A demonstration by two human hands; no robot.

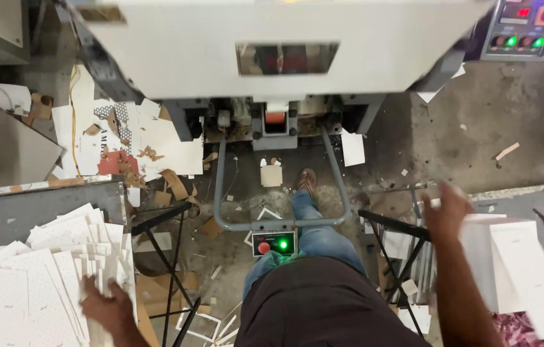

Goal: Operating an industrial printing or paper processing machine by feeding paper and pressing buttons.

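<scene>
My left hand (106, 307) rests flat on the edge of a fanned pile of white card sheets (40, 270) lying on a grey table at the lower left. On the other side, my right hand (445, 209) is blurred, with fingers spread over the top of a stack of white cards (510, 257) on the right table; it grips nothing that I can make out. Straight ahead stands a large grey-white press machine (272, 45) with a grey tubular guard bar (285, 222) in front of it. A small box with a red button and a green light (273, 244) sits on that bar.
Card offcuts and brown scraps (150, 154) litter the concrete floor under the machine. A control panel with red and green lights (521, 29) is at the top right. Black metal stands (169, 257) flank my legs. My foot (307, 181) reaches toward the machine base.
</scene>
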